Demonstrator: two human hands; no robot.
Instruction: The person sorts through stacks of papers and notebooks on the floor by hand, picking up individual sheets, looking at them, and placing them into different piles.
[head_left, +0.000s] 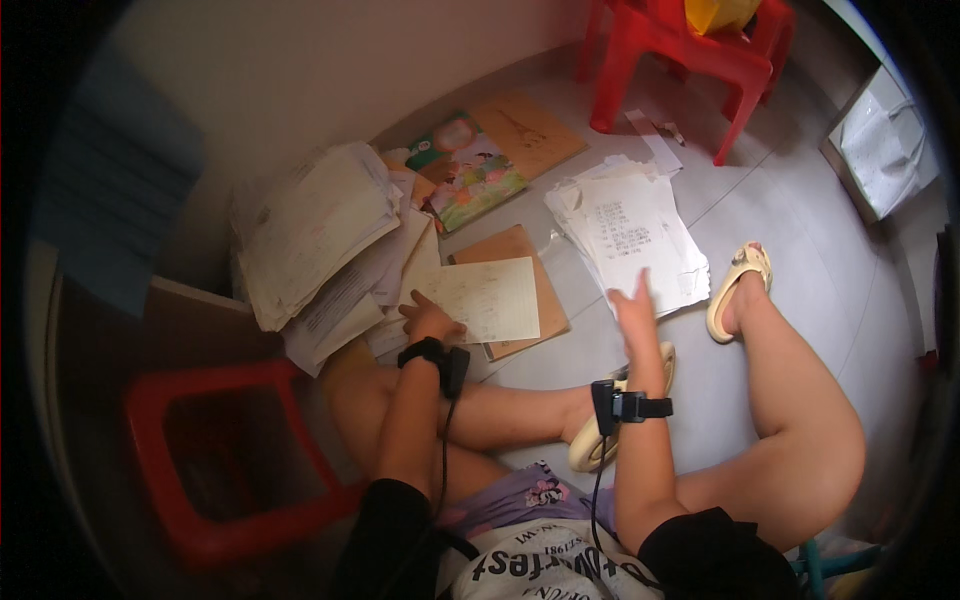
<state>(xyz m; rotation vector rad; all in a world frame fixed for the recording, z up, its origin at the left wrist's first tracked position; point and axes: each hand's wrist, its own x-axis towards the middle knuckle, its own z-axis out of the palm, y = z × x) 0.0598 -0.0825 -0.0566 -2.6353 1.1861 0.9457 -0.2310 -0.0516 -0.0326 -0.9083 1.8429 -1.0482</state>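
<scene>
My left hand (430, 318) has its fingers spread at the left end of a lined paper sheet (491, 296), which lies partly over a brown cover (540, 292) on the floor. Whether the fingers press on the sheet, I cannot tell. My right hand (636, 309), fingers apart and slightly blurred, is at the near edge of a stack of written papers (630, 225); it grips nothing that I can see. Left of my left hand rises a tall, slanting pile of loose papers (319, 225).
A colourful illustrated book (476, 172) and a brown cover with a tower drawing (525, 135) lie by the wall. A red plastic chair (682, 45) stands behind the stack, a red stool (217, 551) at left. At right is a silvery bag (877, 142).
</scene>
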